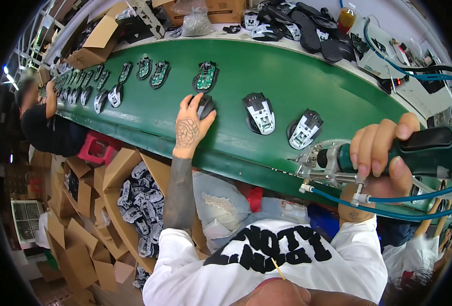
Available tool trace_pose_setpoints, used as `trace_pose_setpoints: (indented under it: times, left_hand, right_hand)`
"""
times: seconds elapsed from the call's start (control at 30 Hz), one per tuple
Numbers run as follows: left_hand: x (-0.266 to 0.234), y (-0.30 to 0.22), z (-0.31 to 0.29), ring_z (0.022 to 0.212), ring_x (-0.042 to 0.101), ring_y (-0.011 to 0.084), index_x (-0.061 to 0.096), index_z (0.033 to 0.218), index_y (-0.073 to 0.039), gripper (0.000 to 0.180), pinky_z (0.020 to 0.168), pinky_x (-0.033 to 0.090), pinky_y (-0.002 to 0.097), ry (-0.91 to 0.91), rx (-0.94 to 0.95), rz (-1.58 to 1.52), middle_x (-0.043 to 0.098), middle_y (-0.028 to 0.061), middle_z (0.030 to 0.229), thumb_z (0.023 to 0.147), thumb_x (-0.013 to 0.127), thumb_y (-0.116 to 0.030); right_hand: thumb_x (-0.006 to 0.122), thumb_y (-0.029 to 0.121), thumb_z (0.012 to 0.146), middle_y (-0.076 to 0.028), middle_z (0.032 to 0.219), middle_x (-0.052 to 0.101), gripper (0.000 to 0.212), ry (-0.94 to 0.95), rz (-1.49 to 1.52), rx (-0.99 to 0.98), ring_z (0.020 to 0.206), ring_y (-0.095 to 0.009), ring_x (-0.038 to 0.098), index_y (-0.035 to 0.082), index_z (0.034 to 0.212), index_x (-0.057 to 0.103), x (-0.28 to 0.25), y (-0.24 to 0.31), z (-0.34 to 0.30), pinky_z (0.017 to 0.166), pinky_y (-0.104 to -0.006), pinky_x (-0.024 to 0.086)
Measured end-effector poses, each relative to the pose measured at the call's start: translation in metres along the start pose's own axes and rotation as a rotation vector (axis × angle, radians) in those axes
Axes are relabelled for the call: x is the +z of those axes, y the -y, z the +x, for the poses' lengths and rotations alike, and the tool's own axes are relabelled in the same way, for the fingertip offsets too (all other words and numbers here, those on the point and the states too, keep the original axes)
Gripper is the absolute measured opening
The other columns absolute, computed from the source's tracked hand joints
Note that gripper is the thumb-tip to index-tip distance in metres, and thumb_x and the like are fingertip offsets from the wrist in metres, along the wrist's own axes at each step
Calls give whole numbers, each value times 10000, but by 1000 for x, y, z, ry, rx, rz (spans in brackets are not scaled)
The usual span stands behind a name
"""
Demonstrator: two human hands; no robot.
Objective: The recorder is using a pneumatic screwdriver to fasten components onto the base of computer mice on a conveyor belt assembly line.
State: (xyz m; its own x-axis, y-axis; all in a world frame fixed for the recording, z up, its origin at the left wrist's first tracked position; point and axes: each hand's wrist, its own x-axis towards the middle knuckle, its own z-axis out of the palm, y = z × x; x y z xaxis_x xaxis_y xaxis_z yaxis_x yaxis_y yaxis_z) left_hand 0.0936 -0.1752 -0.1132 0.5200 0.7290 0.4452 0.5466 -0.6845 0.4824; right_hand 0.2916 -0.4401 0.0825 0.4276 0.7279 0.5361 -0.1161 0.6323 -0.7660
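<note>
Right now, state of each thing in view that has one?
Left hand: closed around dark mouse shell
Right hand: closed on driver
Driver: tip pointing left; running or off, can't tell
Blue hoses: connected to driver
Green belt: moving or stopped, can't tell
Circuit-board base nearest left hand: uncovered
Two pale mouse shells: on belt
Floor box of mouse parts: open

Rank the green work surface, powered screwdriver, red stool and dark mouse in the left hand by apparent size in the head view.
Largest to smallest:
1. Green work surface
2. Powered screwdriver, though nearness to the camera likely enlarges it
3. Red stool
4. Dark mouse in the left hand
</note>
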Motion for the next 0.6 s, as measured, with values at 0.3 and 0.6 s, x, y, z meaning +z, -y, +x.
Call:
trace_pose_setpoints:
  times: [0.3, 0.6]
  left_hand:
    - [14, -103, -32, 972, 558, 273, 395, 1311, -189, 486, 793, 492, 475, 302, -684, -2192, 484, 116, 1222, 854, 447, -346]
    - [42, -142, -91, 1085, 522, 282, 264, 1393, -160, 631, 860, 482, 489, 376, -678, -2384, 332, 142, 1388, 834, 505, -325]
  right_hand:
    - [596, 217, 815, -14, 607, 455, 355, 50, 4, -147, 499, -145, 467, 96, 1092, 411, -24, 3, 3, 531, -292, 390]
    - [559, 171, 821, -36, 644, 465, 373, 216, 22, -153, 552, -177, 488, 103, 1159, 414, -29, -20, 10, 592, -340, 398]
